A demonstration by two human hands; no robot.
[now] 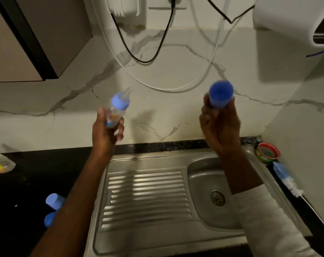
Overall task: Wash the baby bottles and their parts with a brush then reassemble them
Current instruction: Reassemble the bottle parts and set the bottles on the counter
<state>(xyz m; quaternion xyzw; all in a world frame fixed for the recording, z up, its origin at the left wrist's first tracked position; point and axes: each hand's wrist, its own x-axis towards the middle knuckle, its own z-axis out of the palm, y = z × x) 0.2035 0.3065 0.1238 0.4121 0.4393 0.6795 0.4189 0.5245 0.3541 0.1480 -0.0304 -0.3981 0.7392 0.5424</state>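
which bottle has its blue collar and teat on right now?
The baby bottle gripped in the left hand, raised over the sink. The other bottle, on the counter at far left, shows no blue collar. The right hand holds only a blue cap.

Two arms reached up into the head view from the lower edge. The left hand [106,129] and its forearm were bare, with no sleeve, band or ring to be seen. The right hand [219,125] was bare as well, but a white sleeve [265,219] of soft, lightly creased cloth covered that arm, ending partway along the forearm.
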